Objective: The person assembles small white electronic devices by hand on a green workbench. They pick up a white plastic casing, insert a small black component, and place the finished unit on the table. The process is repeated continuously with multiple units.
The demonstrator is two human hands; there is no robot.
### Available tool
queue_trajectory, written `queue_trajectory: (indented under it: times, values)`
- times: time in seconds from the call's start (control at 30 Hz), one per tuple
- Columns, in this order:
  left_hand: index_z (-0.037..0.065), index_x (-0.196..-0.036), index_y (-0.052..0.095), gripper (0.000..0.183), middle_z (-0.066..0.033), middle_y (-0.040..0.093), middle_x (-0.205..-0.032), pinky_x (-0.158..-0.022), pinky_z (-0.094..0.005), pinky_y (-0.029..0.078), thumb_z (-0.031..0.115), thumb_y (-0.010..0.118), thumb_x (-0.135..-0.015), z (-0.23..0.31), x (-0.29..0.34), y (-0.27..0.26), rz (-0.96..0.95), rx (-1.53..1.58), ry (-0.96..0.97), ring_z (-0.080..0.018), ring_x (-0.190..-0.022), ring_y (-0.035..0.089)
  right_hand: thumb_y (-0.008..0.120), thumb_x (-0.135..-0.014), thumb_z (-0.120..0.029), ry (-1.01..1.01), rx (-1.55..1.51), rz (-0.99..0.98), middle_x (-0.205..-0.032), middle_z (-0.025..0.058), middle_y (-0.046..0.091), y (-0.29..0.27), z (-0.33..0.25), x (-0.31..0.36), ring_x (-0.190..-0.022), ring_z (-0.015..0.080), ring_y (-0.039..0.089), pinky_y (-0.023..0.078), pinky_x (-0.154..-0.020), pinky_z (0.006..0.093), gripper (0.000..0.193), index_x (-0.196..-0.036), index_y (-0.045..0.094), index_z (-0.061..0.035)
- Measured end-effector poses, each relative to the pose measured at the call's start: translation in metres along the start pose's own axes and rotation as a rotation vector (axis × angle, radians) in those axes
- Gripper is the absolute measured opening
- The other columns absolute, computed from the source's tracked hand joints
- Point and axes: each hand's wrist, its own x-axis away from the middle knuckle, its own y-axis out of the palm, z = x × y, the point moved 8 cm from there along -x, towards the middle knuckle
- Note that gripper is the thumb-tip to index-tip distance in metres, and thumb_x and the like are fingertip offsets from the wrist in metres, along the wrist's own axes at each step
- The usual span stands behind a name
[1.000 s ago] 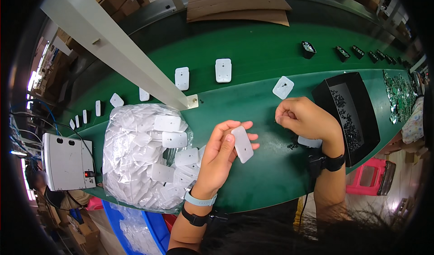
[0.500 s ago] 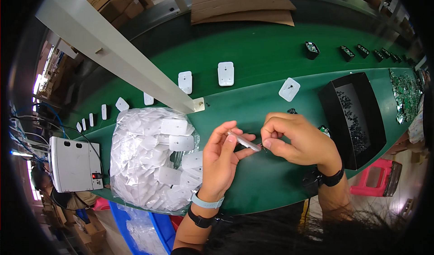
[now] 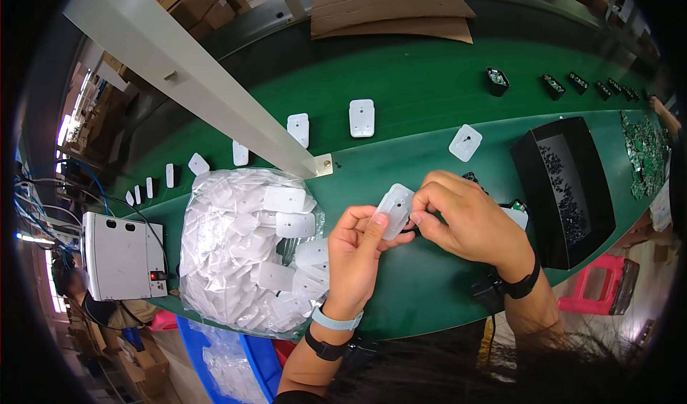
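Going by clock directions from the plate in hand. Over at 9 o'clock there's a grey box [image 3: 118,257], then a big clear bag [image 3: 215,261] stuffed with white plates. Its plates are heaped at the near side, so a left elbow or sleeve catching the plastic could drag a few out.

The left hand [image 3: 354,254] sits around 7 to 8 o'clock, gripping the white plate [image 3: 395,198] with the thumb on its face and fingers behind. The plate's tilted and off the bench, just left of the other hand. I'd say that's a light hold: a hard push on the right edge could twist it loose or flip it.

Right hand [image 3: 465,221], 3 o'clock: fingers curled in right by that edge. Can't tell if they're closed on anything, too small to see. If there's a tiny part in there, a bad pinch could ping it away.

A loose plate [image 3: 466,143] lies between 1 and 2. The black bits [image 3: 471,177] at 2 are just beside the right knuckles, so a careless swing could scatter them. Past that, the black bin [image 3: 590,196] at 3.
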Motion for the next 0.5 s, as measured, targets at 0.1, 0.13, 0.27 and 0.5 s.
queue_trajectory:
  times: [0.1, 0.13, 0.27, 0.5]
  values:
    - [-0.002, -0.119, 0.061, 0.018, -0.0140, 0.071, -0.116, -0.092, -0.0427, 0.063, 0.008, 0.057, -0.105, 0.000, 0.002, 0.005, -0.007, 0.005, -0.002, -0.0233, -0.107, 0.071, 0.071, -0.087, -0.006, -0.055, 0.038, 0.058, -0.085, 0.0111, 0.057, -0.002, -0.002, -0.001, -0.077, 0.0311, 0.058, 0.049, -0.067, 0.0406, 0.015, -0.090, 0.057, -0.0015]
    - [-0.003, -0.122, 0.060, 0.021, -0.0145, 0.070, -0.117, -0.093, -0.0433, 0.063, 0.007, 0.057, -0.105, 0.000, 0.002, 0.007, -0.012, -0.017, -0.001, -0.0232, -0.108, 0.071, 0.071, -0.086, -0.006, -0.072, 0.067, 0.071, -0.085, 0.0110, 0.057, -0.002, -0.004, -0.001, -0.078, 0.0309, 0.058, 0.049, -0.067, 0.0404, 0.015, -0.090, 0.057, -0.0015]
    - [-0.007, -0.132, 0.056, 0.031, -0.0167, 0.068, -0.121, -0.097, -0.0440, 0.061, 0.002, 0.058, -0.103, 0.004, 0.004, 0.013, -0.042, -0.095, 0.043, -0.0230, -0.110, 0.070, 0.072, -0.086, -0.006, -0.143, 0.187, 0.137, -0.085, 0.0101, 0.056, -0.001, -0.006, -0.002, -0.078, 0.0297, 0.058, 0.051, -0.067, 0.0396, 0.016, -0.090, 0.058, -0.0016]
    - [-0.010, -0.131, 0.056, 0.032, -0.0191, 0.066, -0.127, -0.102, -0.0423, 0.059, -0.007, 0.059, -0.100, 0.004, 0.005, 0.013, -0.094, -0.131, 0.151, -0.0227, -0.114, 0.067, 0.073, -0.085, -0.006, -0.176, 0.294, 0.153, -0.086, 0.0092, 0.055, 0.002, -0.013, -0.002, -0.077, 0.0283, 0.058, 0.051, -0.066, 0.0388, 0.016, -0.092, 0.059, -0.0018]
